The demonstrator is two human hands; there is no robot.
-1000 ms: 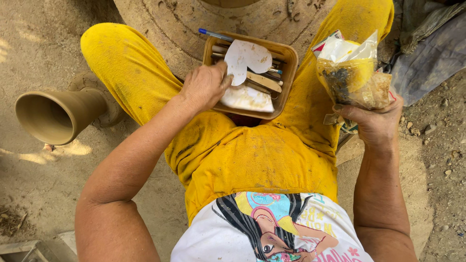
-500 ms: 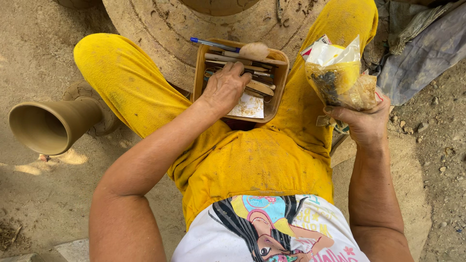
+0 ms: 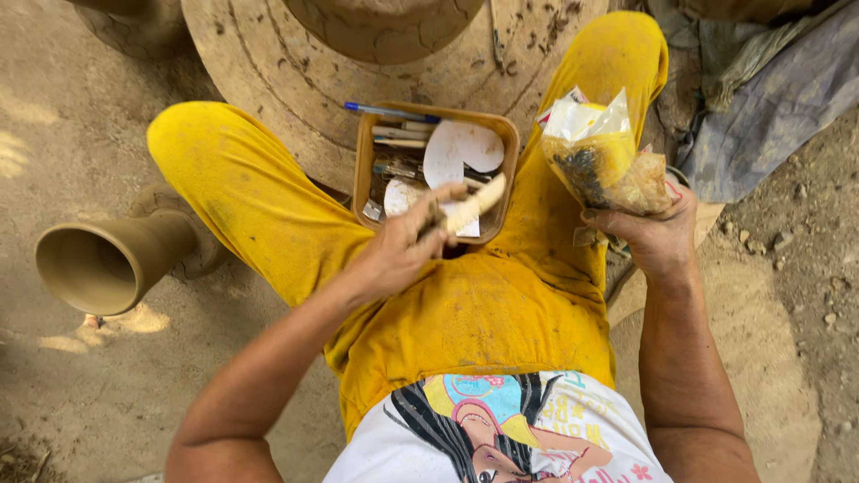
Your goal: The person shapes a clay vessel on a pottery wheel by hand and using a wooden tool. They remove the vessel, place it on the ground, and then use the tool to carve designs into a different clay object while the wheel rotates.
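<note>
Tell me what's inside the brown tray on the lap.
The tray holds white card cutouts, a blue pen across its rim, and thin sticks. The left hand covers the near corner; anything beneath the cutouts is hidden.

Probably a pottery workshop: clay-caked wheel [image 3: 268, 63], unfired vase [image 3: 112, 259].

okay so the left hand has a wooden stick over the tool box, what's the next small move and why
Probably lift the wooden stick clear of the box: the left hand already pinches it above the other tools, while the right hand is busy holding a plastic bag.

Clay pot [image 3: 385, 22] cut off at top, tray [image 3: 362, 165] contents partly hidden.
</note>
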